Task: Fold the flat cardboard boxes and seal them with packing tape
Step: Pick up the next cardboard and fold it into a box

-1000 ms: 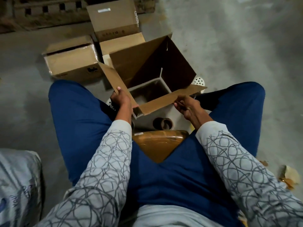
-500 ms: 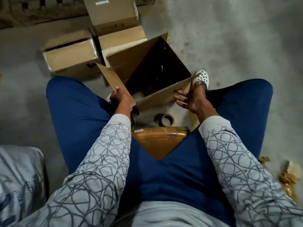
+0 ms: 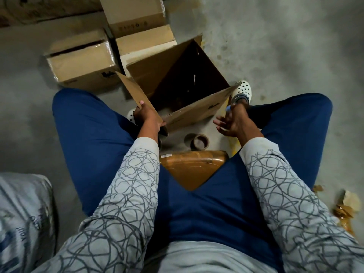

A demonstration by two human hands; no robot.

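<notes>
An open brown cardboard box (image 3: 157, 64) stands on the floor between my knees, its dark inside facing me and its flaps spread. My left hand (image 3: 147, 117) grips the left flap (image 3: 134, 91) near its lower corner. My right hand (image 3: 232, 121) hovers just off the near flap (image 3: 199, 111), fingers loosely spread and holding nothing. A roll of brown packing tape (image 3: 201, 141) lies on the floor just behind the box, between my hands. A tape-wrapped brown seat (image 3: 193, 168) shows under me.
Two folded boxes stand beyond: one at the left (image 3: 82, 62), another behind (image 3: 137, 18). White spotted shoes (image 3: 244, 89) sit by the box. A grey printed sack (image 3: 23, 217) lies at the lower left. Tape scraps (image 3: 346, 207) litter the floor at right.
The box has tipped away from me, hiding its bottom opening. My right hand has let go of the near flap and drawn back a little. My left hand keeps its hold.
</notes>
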